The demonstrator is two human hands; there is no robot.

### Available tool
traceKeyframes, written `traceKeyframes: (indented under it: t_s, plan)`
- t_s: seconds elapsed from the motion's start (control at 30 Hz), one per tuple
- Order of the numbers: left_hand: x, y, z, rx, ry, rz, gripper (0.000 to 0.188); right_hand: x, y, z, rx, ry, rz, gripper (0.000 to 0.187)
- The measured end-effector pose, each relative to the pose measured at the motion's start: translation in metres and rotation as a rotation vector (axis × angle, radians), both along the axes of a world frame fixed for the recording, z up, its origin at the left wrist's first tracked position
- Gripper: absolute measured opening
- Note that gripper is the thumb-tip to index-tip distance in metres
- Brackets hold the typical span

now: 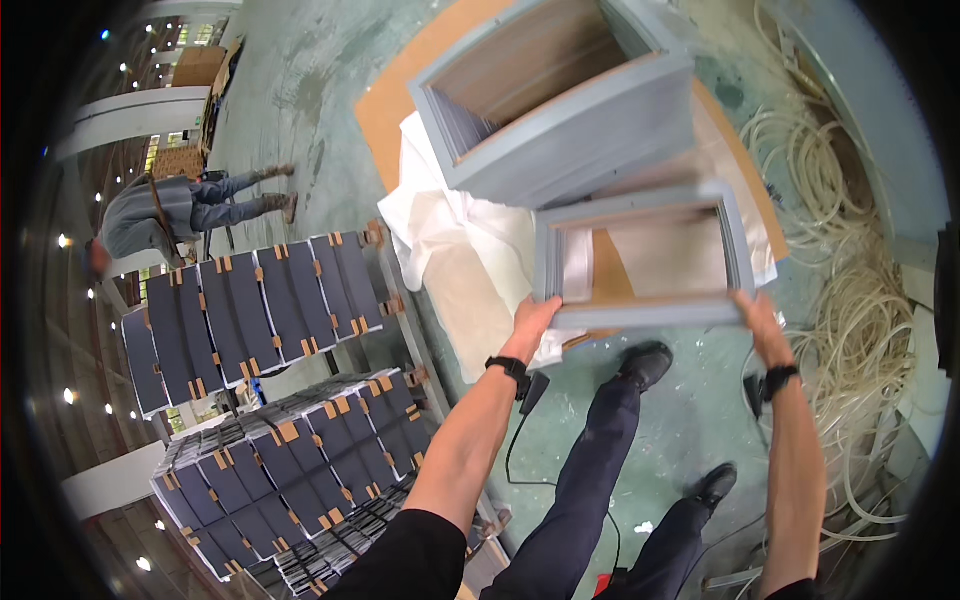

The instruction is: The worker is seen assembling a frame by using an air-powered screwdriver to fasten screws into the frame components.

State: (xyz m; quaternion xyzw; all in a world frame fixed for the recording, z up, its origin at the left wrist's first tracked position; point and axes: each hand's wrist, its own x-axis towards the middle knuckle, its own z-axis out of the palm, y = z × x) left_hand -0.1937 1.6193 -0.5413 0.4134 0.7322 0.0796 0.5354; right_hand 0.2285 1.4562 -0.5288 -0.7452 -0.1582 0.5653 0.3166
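A grey rectangular frame (pixel 650 317) with an open middle is held between my two hands. My left hand (pixel 536 318) is closed on its near left corner, and my right hand (pixel 764 316) grips its near right corner. Through the opening, pale sheeting and brown cardboard show. Just beyond it stands a tall stack of similar grey frames (pixel 590 150), hollow inside. The far edge of the held frame is close to the stack; whether they touch I cannot tell. My fingertips are partly hidden behind the frame.
White sheeting (pixel 480 270) and brown cardboard (pixel 385 130) lie under the stack. Coiled clear hoses (pixel 850 330) cover the floor at right. Palletised dark panels (pixel 290 300) stand at left, with another person (pixel 165 215) beyond. A black cable (pixel 510 460) runs near my feet.
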Motion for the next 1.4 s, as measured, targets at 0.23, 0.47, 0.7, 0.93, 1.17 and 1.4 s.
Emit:
traceKeyframes:
  t_s: [0.23, 0.47, 0.7, 0.93, 1.17, 1.4]
  plan:
    - [0.048, -0.021, 0.060, -0.031, -0.029, -0.401, 0.054, -0.045, -0.169, 0.072, -0.139, 0.101, -0.408, 0.064]
    - [0.077, -0.054, 0.170, -0.126, -0.182, -0.634, 0.072, -0.081, -0.252, 0.238, 0.046, 0.019, -0.696, 0.057]
    - [0.098, -0.117, 0.316, -0.267, -0.440, -0.652, 0.082, -0.095, -0.368, 0.413, 0.049, -0.048, -0.700, 0.059]
    - [0.129, -0.191, 0.439, -0.313, -0.476, -0.609, 0.057, -0.126, -0.440, 0.521, 0.035, -0.174, -0.766, 0.047]
    - [0.186, -0.329, 0.480, -0.326, -0.498, -0.844, 0.052, -0.178, -0.612, 0.590, 0.181, -0.309, -1.115, 0.057]
    - [0.250, -0.478, 0.582, -0.286, -0.675, -1.028, 0.052, -0.229, -0.776, 0.701, 0.249, -0.660, -1.176, 0.074]
